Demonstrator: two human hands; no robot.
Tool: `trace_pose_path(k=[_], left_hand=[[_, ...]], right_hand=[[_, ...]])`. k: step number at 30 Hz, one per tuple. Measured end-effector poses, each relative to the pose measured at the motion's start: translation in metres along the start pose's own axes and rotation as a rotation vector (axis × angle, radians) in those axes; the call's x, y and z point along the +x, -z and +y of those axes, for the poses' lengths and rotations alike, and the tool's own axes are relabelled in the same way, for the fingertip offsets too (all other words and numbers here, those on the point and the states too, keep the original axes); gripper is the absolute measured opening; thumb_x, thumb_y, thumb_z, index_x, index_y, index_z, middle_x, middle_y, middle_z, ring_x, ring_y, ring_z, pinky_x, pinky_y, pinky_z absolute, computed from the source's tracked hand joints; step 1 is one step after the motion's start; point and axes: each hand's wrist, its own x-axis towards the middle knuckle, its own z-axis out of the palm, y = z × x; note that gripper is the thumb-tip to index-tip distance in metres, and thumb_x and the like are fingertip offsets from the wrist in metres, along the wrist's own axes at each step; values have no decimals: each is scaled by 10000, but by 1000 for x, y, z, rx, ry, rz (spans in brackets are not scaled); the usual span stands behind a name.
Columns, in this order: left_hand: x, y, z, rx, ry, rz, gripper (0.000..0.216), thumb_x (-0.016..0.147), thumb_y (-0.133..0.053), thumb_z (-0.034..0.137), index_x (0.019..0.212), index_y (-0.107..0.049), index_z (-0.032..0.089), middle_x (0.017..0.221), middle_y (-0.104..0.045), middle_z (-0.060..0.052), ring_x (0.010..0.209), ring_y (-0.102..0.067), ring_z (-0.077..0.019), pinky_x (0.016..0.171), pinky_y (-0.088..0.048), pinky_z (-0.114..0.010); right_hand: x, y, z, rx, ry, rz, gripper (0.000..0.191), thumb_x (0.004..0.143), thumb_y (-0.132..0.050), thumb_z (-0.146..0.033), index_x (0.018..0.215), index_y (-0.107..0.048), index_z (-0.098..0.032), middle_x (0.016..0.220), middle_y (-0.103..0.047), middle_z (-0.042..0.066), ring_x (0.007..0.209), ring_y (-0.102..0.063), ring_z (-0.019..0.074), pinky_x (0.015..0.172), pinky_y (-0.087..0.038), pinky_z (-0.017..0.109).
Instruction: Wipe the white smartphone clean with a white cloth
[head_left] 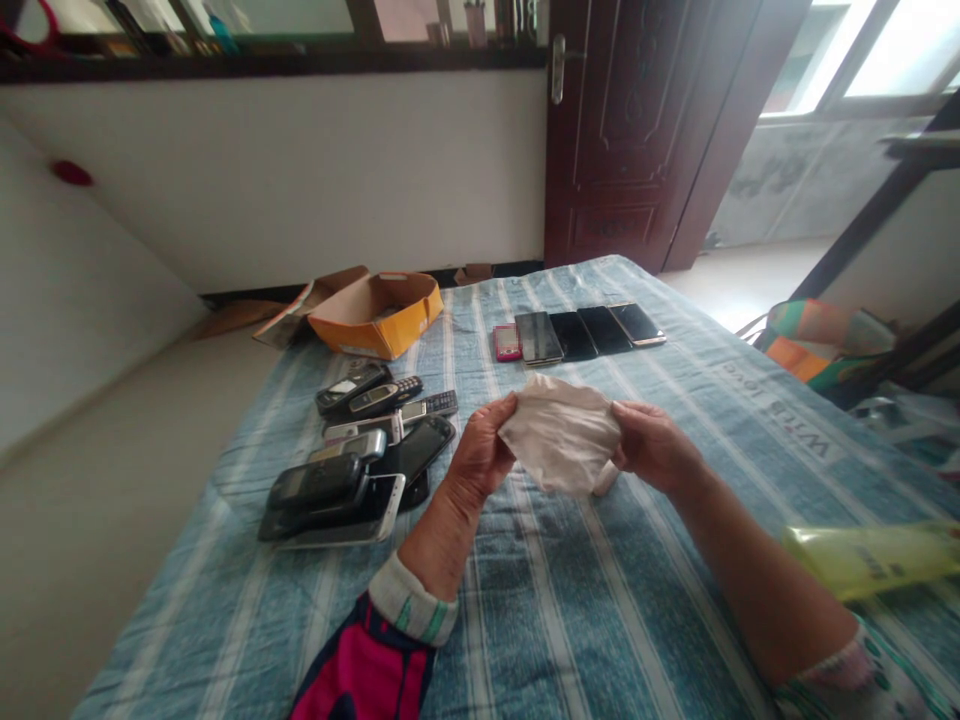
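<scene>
A thin, creased white tissue [562, 435] is stretched between my two hands above the bed. My left hand [486, 445] pinches its left edge, and my right hand [652, 445] grips the right edge. Below the tissue, near my right fingers, a small pale object [604, 478] shows only in part; I cannot make out its kind. Beyond the tissue lies a row of dark smartphones [577, 335], with a small pink phone [507, 343] at its left end. To the left of my left hand several old mobile phones [322, 485] lie heaped together.
An open orange cardboard box [390, 335] sits at the bed's far left corner. A yellow plastic packet [870, 555] lies at the right. Blue striped cloth [555, 620] covers the bed. Behind it stand a white wall and a dark red door [622, 130].
</scene>
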Motion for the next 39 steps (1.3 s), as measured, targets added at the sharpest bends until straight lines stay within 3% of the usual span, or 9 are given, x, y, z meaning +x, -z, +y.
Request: trace_pose_path(k=[10,16,19,22,25,28,32,36,39], left_hand=[[0,-2,7,-152,42,46,235,861,-589,331,869,-670,111,777,-724,-56,714,-689,-189,759,-544,-318],[0,-4,4,-192,5,12,251,867,-581,338,908,-670,107,799,-718,-55,772,-686,-188,827,-530,-330],[0,-6,3,-188,0,5,261,859,-594,349,911,-675,107,825,-720,-58,793,-685,-188,826,-528,-324],[-1,-8,0,-161,-10,-30,280,846,-613,358,935,-678,101,880,-724,-74,835,-685,-200,827,-524,-319],[-3,-10,-2,-101,-12,-75,280,807,-664,352,929,-680,100,864,-727,-88,836,-687,-230,794,-529,-336],[-4,-8,-5,-43,23,-110,285,779,-694,352,908,-686,98,811,-723,-95,784,-687,-241,724,-531,-331],[-2,-3,-11,24,141,-130,273,784,-693,355,872,-694,97,758,-710,-89,654,-653,-183,603,-502,-268],[-5,-2,-15,120,249,-148,254,754,-732,338,839,-697,102,721,-694,-70,588,-617,-141,564,-474,-235],[-8,-5,-17,167,293,-164,323,714,-761,388,855,-696,104,720,-684,-59,569,-600,-127,549,-456,-224]], right_hand=[[6,3,3,88,47,82,362,690,-764,-450,605,-523,-194,463,-466,-66,375,-444,74,334,-323,193],[4,-3,1,-56,175,164,385,669,-760,-482,873,-648,-176,718,-663,6,406,-538,77,339,-352,193],[-1,-8,-1,-183,253,232,464,650,-772,-475,983,-656,-173,696,-664,-1,347,-491,63,313,-308,196],[-7,-14,-3,-238,208,97,490,636,-786,-439,1029,-660,-176,656,-650,-17,340,-455,58,309,-291,195],[-13,-17,-4,-274,72,-88,293,618,-799,-362,799,-685,-162,504,-570,-43,321,-403,55,301,-251,186],[-13,-13,-4,-256,12,-118,185,589,-803,-279,624,-668,-158,453,-547,-38,350,-428,69,338,-298,195],[-10,-5,-5,-142,77,-133,158,553,-806,-217,692,-741,-176,680,-685,19,642,-613,160,638,-503,297],[-10,-6,-6,-102,195,-157,155,584,-787,-206,738,-765,-199,982,-714,51,928,-628,223,902,-468,359],[-11,-8,-5,-106,248,-191,151,609,-772,-218,759,-769,-202,1281,-602,60,1097,-567,258,944,-451,360]])
